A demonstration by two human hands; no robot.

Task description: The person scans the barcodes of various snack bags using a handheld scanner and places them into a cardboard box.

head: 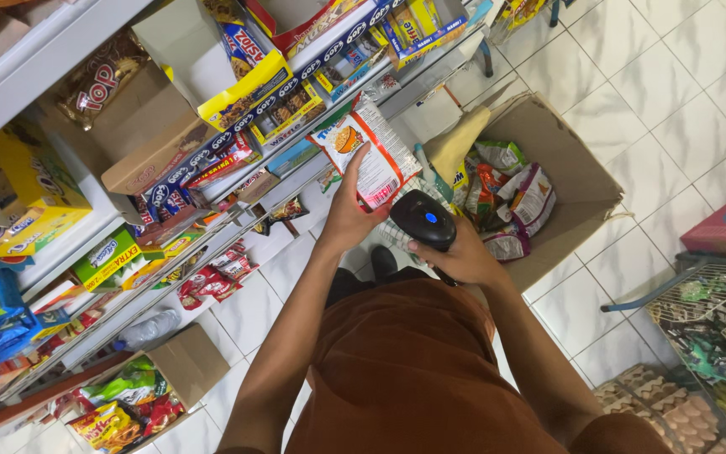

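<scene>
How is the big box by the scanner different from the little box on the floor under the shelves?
The big box sits at the right, beside the right hand holding the scanner; the little box sits lower left by the shelves. The big box looks wider and deeper. Its packets are mostly white and green; the little box's are yellow, red and green. Both are open brown cardboard holding snack packets.
</scene>
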